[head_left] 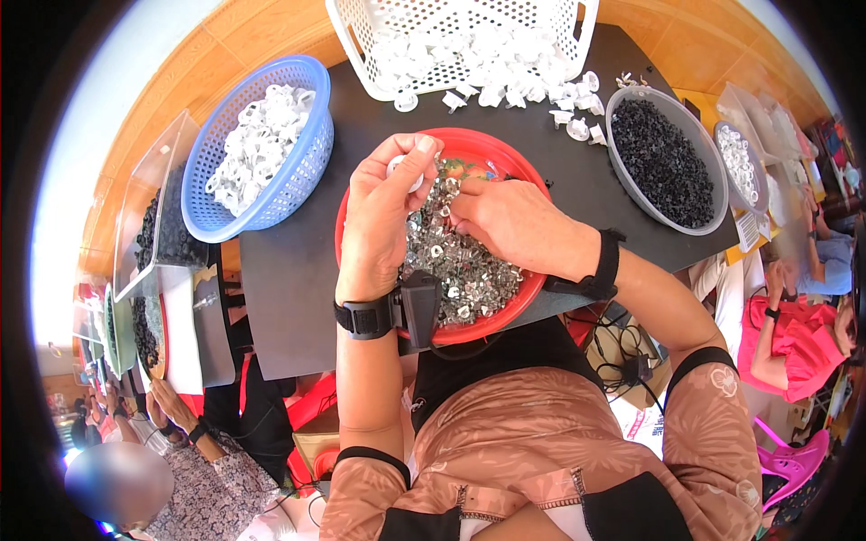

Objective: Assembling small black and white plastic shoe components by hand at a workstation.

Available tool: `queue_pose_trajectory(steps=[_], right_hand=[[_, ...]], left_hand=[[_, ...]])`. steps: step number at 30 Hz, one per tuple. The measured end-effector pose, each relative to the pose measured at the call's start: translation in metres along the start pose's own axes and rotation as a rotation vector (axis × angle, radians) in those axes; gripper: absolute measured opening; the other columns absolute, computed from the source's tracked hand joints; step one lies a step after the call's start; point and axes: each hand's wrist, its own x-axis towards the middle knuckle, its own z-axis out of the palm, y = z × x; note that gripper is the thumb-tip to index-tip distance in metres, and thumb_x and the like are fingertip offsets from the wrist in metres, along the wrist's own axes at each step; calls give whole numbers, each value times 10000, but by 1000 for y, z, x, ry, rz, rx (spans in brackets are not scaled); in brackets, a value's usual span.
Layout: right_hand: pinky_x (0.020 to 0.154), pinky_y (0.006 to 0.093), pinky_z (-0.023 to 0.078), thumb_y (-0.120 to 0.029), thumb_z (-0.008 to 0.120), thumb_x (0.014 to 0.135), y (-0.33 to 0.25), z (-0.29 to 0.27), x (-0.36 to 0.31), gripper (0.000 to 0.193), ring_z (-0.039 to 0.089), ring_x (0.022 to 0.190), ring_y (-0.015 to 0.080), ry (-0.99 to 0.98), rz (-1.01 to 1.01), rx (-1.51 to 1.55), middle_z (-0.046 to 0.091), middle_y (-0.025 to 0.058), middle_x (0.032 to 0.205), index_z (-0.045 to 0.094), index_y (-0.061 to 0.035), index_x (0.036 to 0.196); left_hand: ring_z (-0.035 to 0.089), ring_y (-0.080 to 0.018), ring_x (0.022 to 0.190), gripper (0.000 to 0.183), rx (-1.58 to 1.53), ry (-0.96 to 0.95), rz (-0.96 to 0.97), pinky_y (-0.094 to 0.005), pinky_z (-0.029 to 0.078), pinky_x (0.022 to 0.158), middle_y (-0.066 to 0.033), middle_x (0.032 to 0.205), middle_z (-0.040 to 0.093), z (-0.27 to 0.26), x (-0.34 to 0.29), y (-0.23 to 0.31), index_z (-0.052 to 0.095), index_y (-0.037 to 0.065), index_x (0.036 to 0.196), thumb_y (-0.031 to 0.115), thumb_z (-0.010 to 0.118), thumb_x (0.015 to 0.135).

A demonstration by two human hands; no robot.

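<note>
My left hand [377,203] is closed over the left side of a red plastic bowl [514,160], pinching a small white plastic part [403,173] between thumb and fingers. Inside the bowl lies a heap of small shiny metal pieces [465,270]. My right hand [519,221] reaches into the bowl from the right, its fingertips bent together at the heap. Whatever the right fingers pinch is too small or too hidden to make out. Both wrists wear black straps, and a dark boxy device [420,309] sits at the left one.
A blue basket [317,149] of white parts stands left. At the far edge is a white basket [350,45] with similar parts, some loose [577,130] on the dark table [289,307]. A grey bowl [708,224] of black pieces stands right. A co-worker's hands [171,406] are at lower left.
</note>
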Motion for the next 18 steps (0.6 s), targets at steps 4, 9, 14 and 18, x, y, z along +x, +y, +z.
queue_pose_trajectory(steps=[4,9,14,18], right_hand=[[691,451,504,-90,596,828,4,-1,1,110,625,813,355,71,34,-12,603,149,878,609,-7,899],[686,455,507,-87,566,807,3,-20,0,222,641,813,362,88,140,-102,621,165,863,654,-15,997],[679,449,506,-94,588,788,9,-30,8,191,639,788,367,101,83,-107,628,178,809,664,-9,941],[679,454,498,-86,617,768,10,-22,21,126,634,799,365,83,20,-110,638,175,831,628,2,857]], left_hand=[[382,-13,583,188,10,2,-2,-185,258,524,53,723,569,1,1,0,643,35,966,216,653,915],[399,-12,597,188,18,-1,1,-177,268,529,55,729,572,-1,2,0,642,33,972,213,649,917],[406,-10,601,175,13,9,-6,-173,275,532,55,732,576,0,1,0,645,42,967,209,649,916],[407,-8,598,164,7,18,-4,-174,274,531,55,731,578,-1,0,-1,648,48,958,206,651,916]])
